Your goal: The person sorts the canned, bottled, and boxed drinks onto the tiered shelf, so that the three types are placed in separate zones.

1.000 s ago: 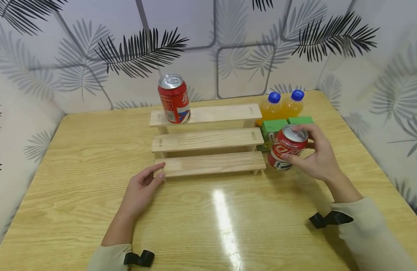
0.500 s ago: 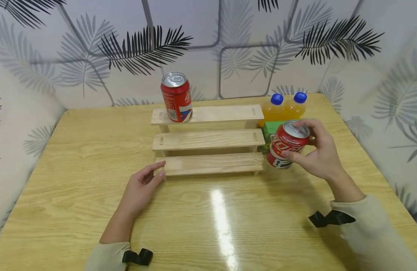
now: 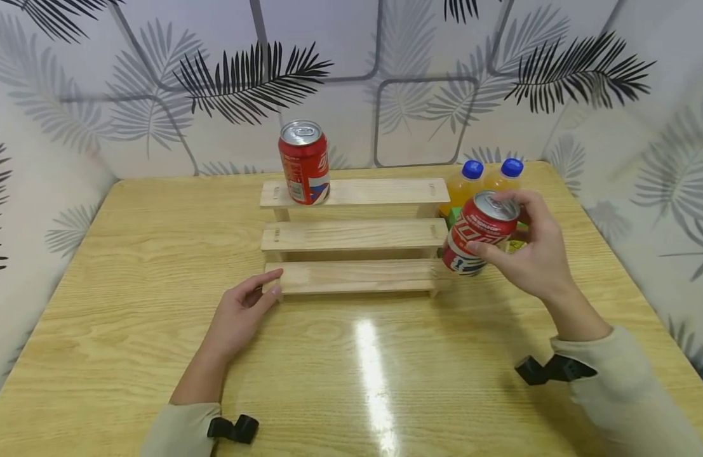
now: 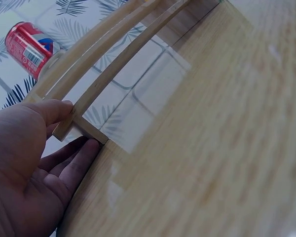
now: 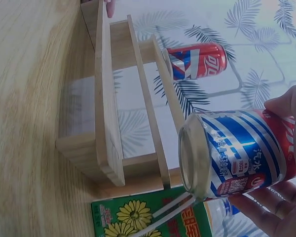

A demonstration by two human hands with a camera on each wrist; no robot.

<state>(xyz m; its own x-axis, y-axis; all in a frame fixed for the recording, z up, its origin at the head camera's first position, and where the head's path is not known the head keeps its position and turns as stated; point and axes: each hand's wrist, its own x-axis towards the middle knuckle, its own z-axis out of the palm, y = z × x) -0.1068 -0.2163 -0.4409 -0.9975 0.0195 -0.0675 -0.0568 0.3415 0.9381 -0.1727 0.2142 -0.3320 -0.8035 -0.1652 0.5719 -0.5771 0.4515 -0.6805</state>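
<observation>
My right hand [image 3: 531, 251] grips a red soda can [image 3: 481, 231] near its top, thumb on the front and fingers behind. The can is held up beside the right end of a three-step wooden display rack [image 3: 354, 235]; its bare metal bottom [image 5: 191, 155] shows in the right wrist view. A second red soda can [image 3: 305, 165] stands upright at the left end of the top step. My left hand [image 3: 239, 314] holds the left end of the lowest step; in the left wrist view its fingers [image 4: 56, 111] lie at the board's end and by the leg.
Two orange drink bottles [image 3: 464, 185] with blue caps stand behind the held can, right of the rack. Green juice boxes, one with yellow flowers [image 5: 133, 217], are partly hidden by the can and hand. A patterned wall [image 3: 328, 95] closes off the back of the wooden table [image 3: 305, 374].
My right hand has raised the can and brought it slightly left, toward the rack. My left hand keeps its place at the lowest step. The head view has shifted slightly.
</observation>
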